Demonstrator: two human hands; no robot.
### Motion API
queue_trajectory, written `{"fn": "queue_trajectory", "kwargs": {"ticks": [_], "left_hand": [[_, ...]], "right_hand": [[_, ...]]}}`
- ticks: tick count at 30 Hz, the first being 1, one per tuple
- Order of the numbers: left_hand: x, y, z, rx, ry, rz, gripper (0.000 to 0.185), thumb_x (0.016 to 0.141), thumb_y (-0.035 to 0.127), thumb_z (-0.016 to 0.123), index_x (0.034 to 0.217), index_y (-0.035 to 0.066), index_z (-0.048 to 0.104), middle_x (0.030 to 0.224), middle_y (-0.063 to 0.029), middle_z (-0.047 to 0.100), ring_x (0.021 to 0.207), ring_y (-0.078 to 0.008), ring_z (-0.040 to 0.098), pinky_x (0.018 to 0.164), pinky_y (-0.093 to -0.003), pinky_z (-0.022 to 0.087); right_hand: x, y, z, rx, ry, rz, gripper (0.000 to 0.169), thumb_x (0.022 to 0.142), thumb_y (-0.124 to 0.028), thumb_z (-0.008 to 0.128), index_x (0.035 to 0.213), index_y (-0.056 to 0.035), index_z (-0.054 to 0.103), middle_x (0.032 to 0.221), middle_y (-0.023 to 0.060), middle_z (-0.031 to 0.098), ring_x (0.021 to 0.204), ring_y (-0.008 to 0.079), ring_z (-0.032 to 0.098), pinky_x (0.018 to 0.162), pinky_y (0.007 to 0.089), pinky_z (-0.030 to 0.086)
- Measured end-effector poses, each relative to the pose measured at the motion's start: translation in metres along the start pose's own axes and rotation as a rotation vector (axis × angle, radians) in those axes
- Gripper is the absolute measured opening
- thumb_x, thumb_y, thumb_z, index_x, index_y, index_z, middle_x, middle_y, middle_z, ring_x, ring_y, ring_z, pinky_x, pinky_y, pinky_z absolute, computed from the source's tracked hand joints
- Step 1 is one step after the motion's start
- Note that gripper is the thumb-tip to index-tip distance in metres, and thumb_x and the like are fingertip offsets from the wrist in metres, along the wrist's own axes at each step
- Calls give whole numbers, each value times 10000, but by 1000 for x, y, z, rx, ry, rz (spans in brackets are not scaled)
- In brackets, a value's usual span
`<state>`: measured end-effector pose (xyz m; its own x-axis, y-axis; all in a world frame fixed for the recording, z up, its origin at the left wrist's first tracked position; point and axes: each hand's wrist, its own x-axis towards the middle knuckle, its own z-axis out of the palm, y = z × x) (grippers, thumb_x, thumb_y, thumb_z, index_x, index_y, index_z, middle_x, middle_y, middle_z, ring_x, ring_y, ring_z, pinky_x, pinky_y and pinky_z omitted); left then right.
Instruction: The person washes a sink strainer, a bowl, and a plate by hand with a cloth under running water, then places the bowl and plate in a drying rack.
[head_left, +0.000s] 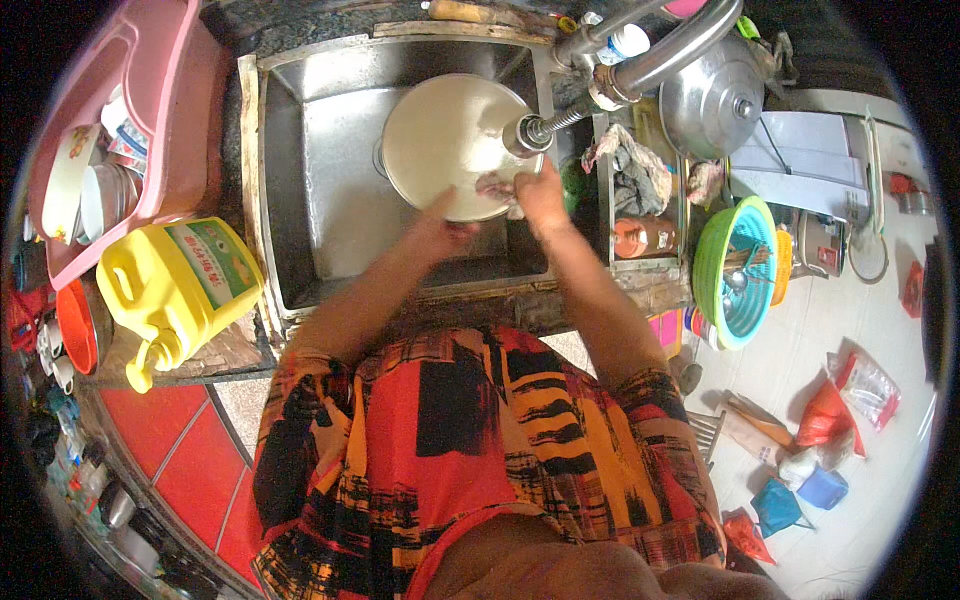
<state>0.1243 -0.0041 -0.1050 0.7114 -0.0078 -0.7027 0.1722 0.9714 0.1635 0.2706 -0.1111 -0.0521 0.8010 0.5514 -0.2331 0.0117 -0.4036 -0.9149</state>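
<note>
A round pot with a wire-like side handle sits in the stainless steel sink. Its pale, glossy face fills the circle; whether this is cloudy liquid or metal I cannot tell. My left hand holds the pot's near rim, thumb over the edge. At the right rim is my right hand, its fingers curled and blurred, so its grip is unclear. A reddish blur beside it may be fingertips or a reflection. Right above that hand hangs the metal faucet spout, over the pot's right edge.
A pink tub with bowls and a yellow plastic jug stand left. On the right are a rack with a rag, a lidded metal pot, and green and blue baskets. Plastic bags lie on the white floor.
</note>
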Motion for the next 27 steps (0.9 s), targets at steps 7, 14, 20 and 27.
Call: {"fn": "queue_trajectory", "kwargs": {"ticks": [7, 14, 20, 27], "left_hand": [[-14, 52, -5, 776, 497, 433, 390, 847, 377, 491, 888, 0, 578, 681, -86, 586, 499, -149, 513, 425, -258, 417], [5, -34, 20, 115, 235, 393, 387, 840, 362, 507, 1011, 15, 508, 818, -80, 560, 580, -145, 527, 426, -261, 413], [9, -1, -11, 359, -58, 304, 372, 846, 273, 490, 1076, -18, 466, 911, -97, 567, 674, -171, 560, 472, -233, 437], [-7, 49, -36, 494, 226, 248, 391, 806, 168, 464, 1134, -43, 427, 962, -159, 567, 762, -213, 580, 529, -316, 489]], "right_hand": [[5, -58, -14, -617, -24, -168, 457, 706, -44, 552, 1154, -68, 461, 821, 156, 618, 692, 273, 619, 677, 363, 479], [-23, 37, 36, 69, 134, -31, 324, 785, 35, 476, 1105, 48, 428, 891, 142, 592, 804, 196, 584, 686, 295, 474], [-32, -8, 21, 350, 47, 222, 312, 754, 25, 472, 1066, 21, 474, 918, 118, 599, 789, 177, 588, 673, 281, 485], [-39, -29, -7, 129, -137, 361, 223, 811, -121, 514, 971, 28, 556, 888, 87, 605, 772, 163, 567, 691, 280, 458]]}}
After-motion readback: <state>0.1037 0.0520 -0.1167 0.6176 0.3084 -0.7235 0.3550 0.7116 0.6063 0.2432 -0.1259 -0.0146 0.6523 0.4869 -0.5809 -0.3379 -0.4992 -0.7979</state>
